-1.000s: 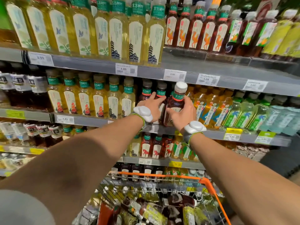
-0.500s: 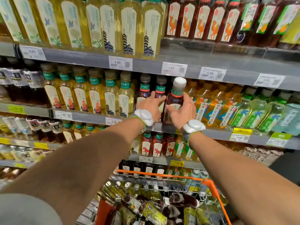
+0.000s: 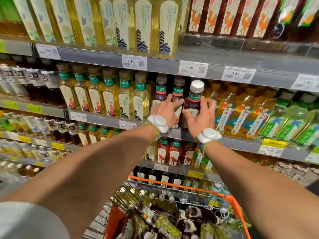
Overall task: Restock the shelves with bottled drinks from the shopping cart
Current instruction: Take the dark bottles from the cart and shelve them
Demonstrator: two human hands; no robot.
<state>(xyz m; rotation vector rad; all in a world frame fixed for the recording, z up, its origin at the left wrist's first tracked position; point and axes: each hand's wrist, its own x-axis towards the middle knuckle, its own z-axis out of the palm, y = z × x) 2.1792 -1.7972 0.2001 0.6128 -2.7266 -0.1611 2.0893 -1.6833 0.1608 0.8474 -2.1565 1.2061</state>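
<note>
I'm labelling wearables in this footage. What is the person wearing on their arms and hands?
No gloves on the left hand or right hand; the forearms are uncovered. Each wrist carries a white, rounded device, left wrist device and right wrist device, on a grey strap edged in green. A grey sleeve shows on the left upper arm.

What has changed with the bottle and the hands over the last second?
Little. The right hand has eased the white-capped bottle slightly further onto the middle shelf, and it looks a bit more upright. That hand still grips it. The left hand still rests straight fingers on the neighbouring dark bottle. The shopping cart and other stock stayed put.
</note>
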